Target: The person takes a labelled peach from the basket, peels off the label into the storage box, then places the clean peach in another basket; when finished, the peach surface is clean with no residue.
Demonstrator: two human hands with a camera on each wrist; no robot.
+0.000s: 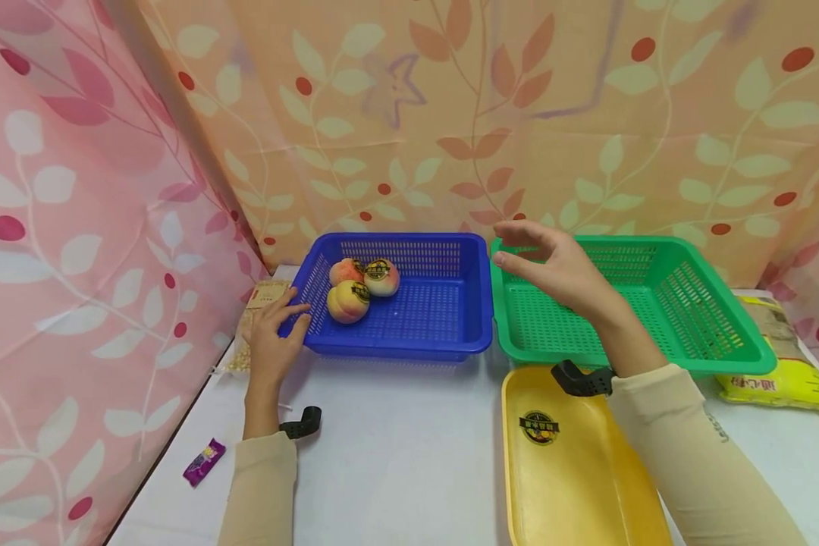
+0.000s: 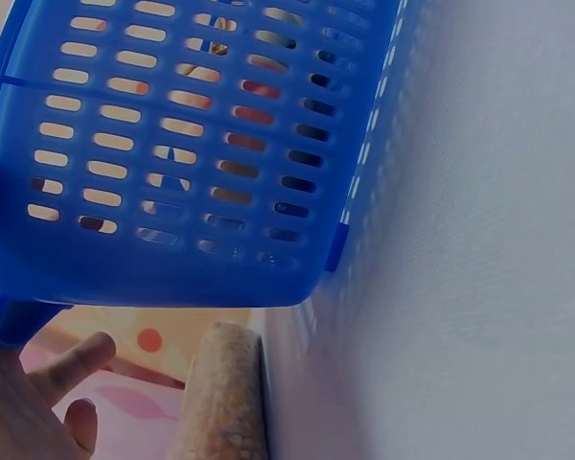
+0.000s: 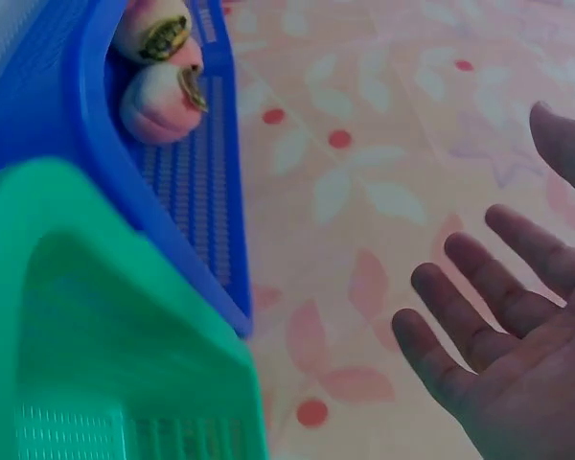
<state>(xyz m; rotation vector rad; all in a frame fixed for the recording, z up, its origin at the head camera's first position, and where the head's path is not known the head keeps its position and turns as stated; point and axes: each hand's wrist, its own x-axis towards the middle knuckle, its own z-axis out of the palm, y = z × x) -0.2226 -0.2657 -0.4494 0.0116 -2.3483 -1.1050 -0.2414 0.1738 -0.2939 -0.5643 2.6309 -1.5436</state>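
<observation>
Three peaches (image 1: 346, 303) with black-and-gold stickers lie together in the left part of a blue plastic basket (image 1: 409, 350). My left hand (image 1: 271, 334) is at this basket's left rim, its fingers spread and loosely bent. In the left wrist view, the hand (image 2: 38, 402) is by the basket's corner, and some fingers are out of sight. My right hand (image 1: 563, 269) is raised over the left side of a green basket (image 1: 710, 303), holding nothing. The right wrist view shows its fingers (image 3: 479, 331) apart and nearly straight.
A yellow tray (image 1: 560, 485) with a round-and-banner sticker stands in front of the green basket. Bags lie at both sides: a clear one (image 1: 239, 356) at left, a yellow one (image 1: 785, 387) at right. A small purple packet (image 1: 204, 462) lies front left. Patterned curtains (image 1: 396, 152) hang behind.
</observation>
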